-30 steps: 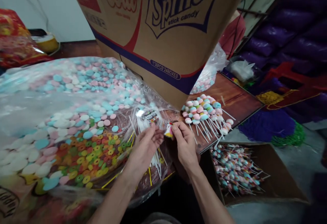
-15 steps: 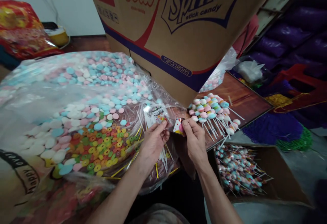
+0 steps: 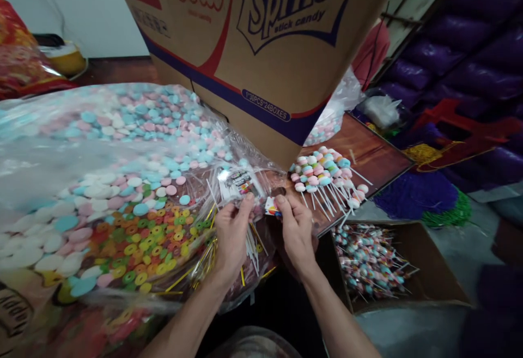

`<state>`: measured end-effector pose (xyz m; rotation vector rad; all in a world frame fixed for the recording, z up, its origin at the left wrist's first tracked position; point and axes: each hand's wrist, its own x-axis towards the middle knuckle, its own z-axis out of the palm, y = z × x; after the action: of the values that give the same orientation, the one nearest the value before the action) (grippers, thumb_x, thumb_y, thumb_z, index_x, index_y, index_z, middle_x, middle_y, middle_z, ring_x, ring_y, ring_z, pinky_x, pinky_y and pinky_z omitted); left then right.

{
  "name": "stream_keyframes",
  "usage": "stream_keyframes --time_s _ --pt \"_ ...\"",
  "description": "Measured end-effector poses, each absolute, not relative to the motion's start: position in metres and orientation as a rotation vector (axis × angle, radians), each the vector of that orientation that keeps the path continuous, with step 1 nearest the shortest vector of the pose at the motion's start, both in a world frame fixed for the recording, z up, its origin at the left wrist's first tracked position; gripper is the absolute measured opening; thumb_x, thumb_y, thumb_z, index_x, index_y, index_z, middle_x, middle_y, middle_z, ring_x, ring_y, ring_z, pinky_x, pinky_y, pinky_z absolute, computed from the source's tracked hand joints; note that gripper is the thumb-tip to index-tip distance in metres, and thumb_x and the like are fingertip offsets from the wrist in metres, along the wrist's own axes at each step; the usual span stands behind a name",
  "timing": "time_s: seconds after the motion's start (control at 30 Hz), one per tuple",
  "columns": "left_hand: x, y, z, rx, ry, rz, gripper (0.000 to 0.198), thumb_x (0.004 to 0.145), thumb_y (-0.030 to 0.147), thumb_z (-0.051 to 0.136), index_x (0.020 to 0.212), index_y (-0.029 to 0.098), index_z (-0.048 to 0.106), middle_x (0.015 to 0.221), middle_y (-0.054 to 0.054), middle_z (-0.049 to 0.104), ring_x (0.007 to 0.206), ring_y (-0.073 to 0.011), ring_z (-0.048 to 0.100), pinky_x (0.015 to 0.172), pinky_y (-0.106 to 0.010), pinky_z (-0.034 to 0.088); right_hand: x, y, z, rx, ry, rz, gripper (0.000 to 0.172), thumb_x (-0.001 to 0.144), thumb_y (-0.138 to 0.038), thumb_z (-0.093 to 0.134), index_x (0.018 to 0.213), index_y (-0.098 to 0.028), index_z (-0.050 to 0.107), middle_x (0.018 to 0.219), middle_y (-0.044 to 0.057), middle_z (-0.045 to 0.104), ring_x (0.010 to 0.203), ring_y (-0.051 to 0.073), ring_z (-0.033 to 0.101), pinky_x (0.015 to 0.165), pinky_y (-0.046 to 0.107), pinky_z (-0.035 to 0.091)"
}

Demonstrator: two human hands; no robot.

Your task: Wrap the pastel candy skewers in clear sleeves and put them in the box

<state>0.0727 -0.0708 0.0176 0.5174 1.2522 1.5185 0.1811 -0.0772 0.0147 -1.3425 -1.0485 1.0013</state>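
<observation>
My left hand (image 3: 233,232) pinches a clear plastic wrapper (image 3: 241,181) with a printed label, held up over a bundle of white sticks (image 3: 251,249). Close beside it, my right hand (image 3: 295,230) pinches a small colourful candy piece (image 3: 272,206) between thumb and fingers. Both hands hover at the near edge of a wooden table (image 3: 368,153). To their right lies a pile of finished pastel candy lollipops (image 3: 324,173) with white sticks. On the left, big clear bags hold pastel disc candies (image 3: 122,145) and coloured ring candies (image 3: 151,238).
A large cardboard carton marked Sprite stick candy (image 3: 261,47) stands right behind the hands. An open cardboard box (image 3: 408,271) of wrapped lollipops sits on the floor at lower right. Purple and green bundles (image 3: 425,197) lie further right.
The view has shifted slightly. Both hands stay close together, the left still pinching the wrapper and the right still pinching the candy piece, now a little lower and nearer each other.
</observation>
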Motion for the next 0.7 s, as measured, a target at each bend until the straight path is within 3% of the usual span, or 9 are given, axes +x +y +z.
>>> stream_keyframes --time_s 0.2,0.37,0.6,0.7 --pt "0.066 -0.068 0.021 0.307 1.081 1.467 0.029 0.061 0.034 0.086 0.074 0.015 0.067 0.072 0.001 0.069 0.062 -0.01 0.061 0.06 -0.022 0.05 0.19 -0.081 0.012 -1.413 -1.197 0.869 0.039 0.093 -0.043 0.051 0.063 -0.021 0.038 0.063 -0.005 0.033 0.062 0.011 0.032 0.058 0.025 0.03" --pt "0.067 -0.064 0.017 0.17 1.096 1.519 0.029 0.054 0.023 0.09 0.067 0.014 0.065 0.067 0.003 0.066 0.057 -0.0059 0.058 0.05 -0.015 0.043 0.193 -0.085 0.007 -1.476 -1.295 0.697 0.036 0.095 -0.039 0.049 0.064 -0.021 0.04 0.065 -0.004 0.038 0.063 0.012 0.036 0.061 0.025 0.031" --pt "0.072 -0.066 0.016 0.149 1.035 1.452 0.03 0.052 0.021 0.091 0.071 0.013 0.068 0.069 0.002 0.068 0.055 -0.0048 0.058 0.053 -0.015 0.048 0.208 -0.082 0.0 -1.484 -1.331 0.736 0.038 0.095 -0.044 0.048 0.065 -0.02 0.046 0.064 -0.004 0.042 0.063 0.012 0.039 0.06 0.025 0.033" --pt "0.075 -0.065 0.018 0.078 1.021 1.449 0.029 0.054 0.018 0.09 0.071 0.012 0.068 0.067 0.002 0.068 0.054 -0.0047 0.058 0.052 -0.014 0.047 0.228 -0.077 -0.001 -1.567 -1.399 0.513 0.037 0.096 -0.041 0.047 0.066 -0.02 0.051 0.063 -0.003 0.048 0.062 0.013 0.043 0.061 0.026 0.034"
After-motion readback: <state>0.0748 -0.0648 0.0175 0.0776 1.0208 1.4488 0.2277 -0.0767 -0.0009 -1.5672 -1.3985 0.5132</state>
